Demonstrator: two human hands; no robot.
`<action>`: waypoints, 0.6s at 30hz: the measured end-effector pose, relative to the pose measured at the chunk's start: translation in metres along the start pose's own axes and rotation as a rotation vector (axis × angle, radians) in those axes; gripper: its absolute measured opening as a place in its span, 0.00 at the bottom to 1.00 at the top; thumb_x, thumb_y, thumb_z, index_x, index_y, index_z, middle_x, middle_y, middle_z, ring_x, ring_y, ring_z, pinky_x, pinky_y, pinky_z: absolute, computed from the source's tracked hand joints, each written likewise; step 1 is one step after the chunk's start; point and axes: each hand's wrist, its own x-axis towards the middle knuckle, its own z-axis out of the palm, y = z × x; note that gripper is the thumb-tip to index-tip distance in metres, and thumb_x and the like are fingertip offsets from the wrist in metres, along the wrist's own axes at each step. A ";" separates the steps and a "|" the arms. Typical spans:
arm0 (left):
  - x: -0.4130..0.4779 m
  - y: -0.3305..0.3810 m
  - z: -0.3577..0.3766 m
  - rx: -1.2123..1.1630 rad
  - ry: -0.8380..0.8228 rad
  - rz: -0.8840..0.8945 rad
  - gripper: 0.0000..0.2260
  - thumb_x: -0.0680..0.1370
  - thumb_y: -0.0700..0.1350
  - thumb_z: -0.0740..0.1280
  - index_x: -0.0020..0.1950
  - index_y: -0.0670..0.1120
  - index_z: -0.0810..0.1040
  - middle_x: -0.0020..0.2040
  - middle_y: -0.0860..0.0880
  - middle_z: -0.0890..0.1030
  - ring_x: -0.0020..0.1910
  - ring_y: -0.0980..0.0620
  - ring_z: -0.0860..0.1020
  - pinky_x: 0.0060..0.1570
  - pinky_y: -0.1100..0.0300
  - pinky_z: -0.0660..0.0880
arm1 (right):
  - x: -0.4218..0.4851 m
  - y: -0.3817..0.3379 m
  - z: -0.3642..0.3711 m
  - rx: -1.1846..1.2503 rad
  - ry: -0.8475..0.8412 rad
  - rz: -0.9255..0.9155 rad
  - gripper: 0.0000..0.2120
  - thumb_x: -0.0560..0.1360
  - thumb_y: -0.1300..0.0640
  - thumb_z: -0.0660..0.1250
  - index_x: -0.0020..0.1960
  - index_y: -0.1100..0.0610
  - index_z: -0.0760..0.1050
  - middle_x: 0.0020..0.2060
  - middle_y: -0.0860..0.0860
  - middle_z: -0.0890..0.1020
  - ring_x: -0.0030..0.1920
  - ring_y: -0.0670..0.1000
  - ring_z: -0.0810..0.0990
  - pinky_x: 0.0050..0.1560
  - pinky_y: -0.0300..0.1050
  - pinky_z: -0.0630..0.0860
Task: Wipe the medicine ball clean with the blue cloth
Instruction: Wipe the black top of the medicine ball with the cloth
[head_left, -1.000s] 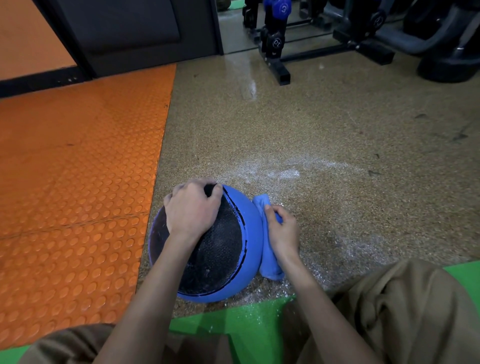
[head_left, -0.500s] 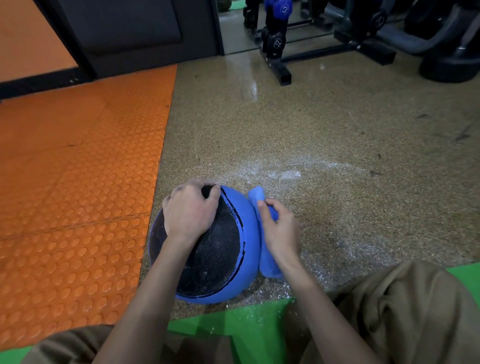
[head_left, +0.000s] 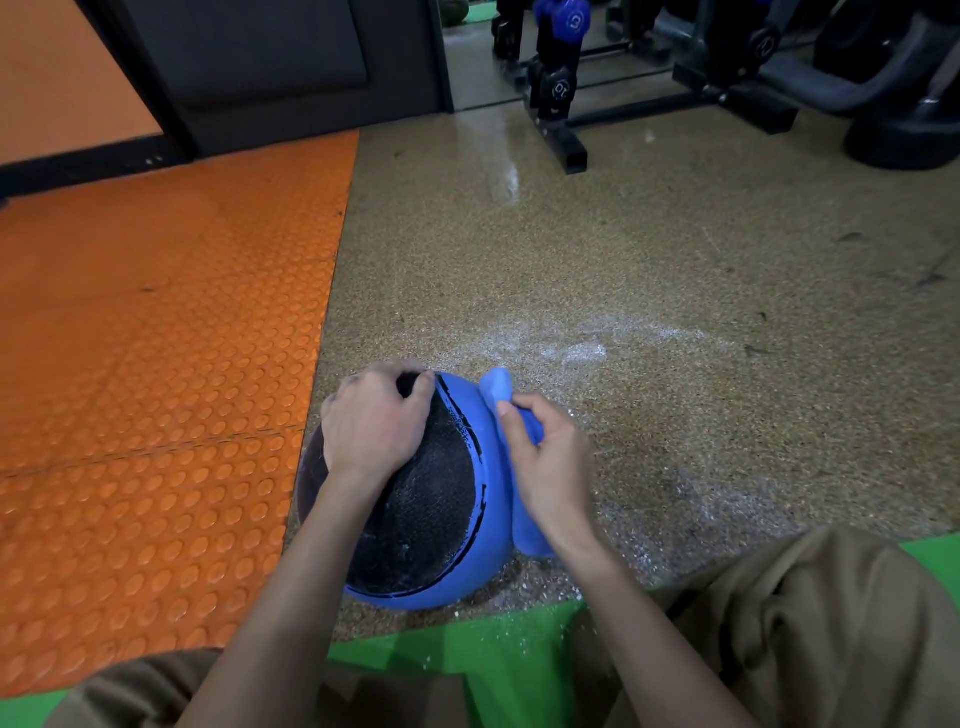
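Mid-wipe: your left hand (head_left: 371, 423) clasps the ball (head_left: 426, 519), your right hand (head_left: 550, 462) grips the cloth (head_left: 496, 385) against its side; next, roll it.

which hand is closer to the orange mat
Left. The left hand grips the top of the medicine ball, just beside the orange mat; the right hand holds the blue cloth against its far side.

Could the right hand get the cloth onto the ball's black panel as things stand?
Probably, in part. The right hand holds the blue cloth against the blue side of the medicine ball, beside the black panel; the panel's lower part lies bare, while the left hand covers its upper part.
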 end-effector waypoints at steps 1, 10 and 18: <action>0.000 -0.001 0.000 -0.004 0.000 -0.001 0.12 0.78 0.53 0.60 0.57 0.55 0.79 0.60 0.48 0.79 0.62 0.43 0.74 0.61 0.51 0.67 | -0.001 -0.002 0.001 -0.015 0.004 -0.028 0.11 0.76 0.50 0.64 0.54 0.54 0.79 0.47 0.46 0.79 0.42 0.47 0.76 0.43 0.42 0.70; -0.001 0.003 0.000 -0.004 0.002 0.010 0.12 0.78 0.53 0.60 0.57 0.55 0.79 0.59 0.47 0.80 0.60 0.43 0.74 0.61 0.49 0.68 | 0.003 0.026 0.002 0.000 -0.002 0.268 0.12 0.78 0.50 0.60 0.53 0.55 0.78 0.47 0.49 0.79 0.45 0.50 0.77 0.41 0.42 0.67; 0.005 -0.003 0.001 -0.002 -0.004 0.003 0.12 0.78 0.55 0.60 0.57 0.56 0.79 0.60 0.48 0.80 0.61 0.43 0.74 0.62 0.50 0.68 | -0.004 -0.005 0.002 -0.057 0.010 -0.014 0.12 0.76 0.50 0.64 0.54 0.54 0.79 0.44 0.46 0.73 0.38 0.45 0.71 0.38 0.37 0.65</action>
